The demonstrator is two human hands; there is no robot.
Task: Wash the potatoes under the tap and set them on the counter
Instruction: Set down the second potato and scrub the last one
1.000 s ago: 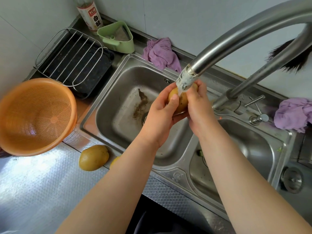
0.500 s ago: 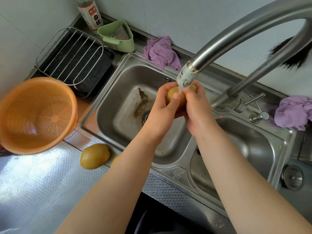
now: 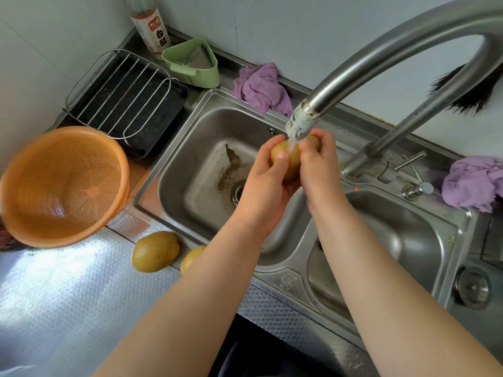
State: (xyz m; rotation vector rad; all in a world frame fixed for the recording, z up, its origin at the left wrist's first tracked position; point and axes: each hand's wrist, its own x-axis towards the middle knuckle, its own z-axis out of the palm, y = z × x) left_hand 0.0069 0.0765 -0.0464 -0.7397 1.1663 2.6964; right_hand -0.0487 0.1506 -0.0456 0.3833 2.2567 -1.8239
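Potatoes are in three places: going from the left, past the orange colander (image 3: 64, 186), one potato (image 3: 155, 251) lies on the surface (image 3: 54, 308) beside the sink (image 3: 206, 170), and a second potato (image 3: 192, 257) is half hidden behind my left arm. My left hand (image 3: 265, 186) and right hand (image 3: 319, 164) both have their grip pressed around the third potato (image 3: 290, 161), over the left basin, under the tap (image 3: 299, 126) with water running on it.
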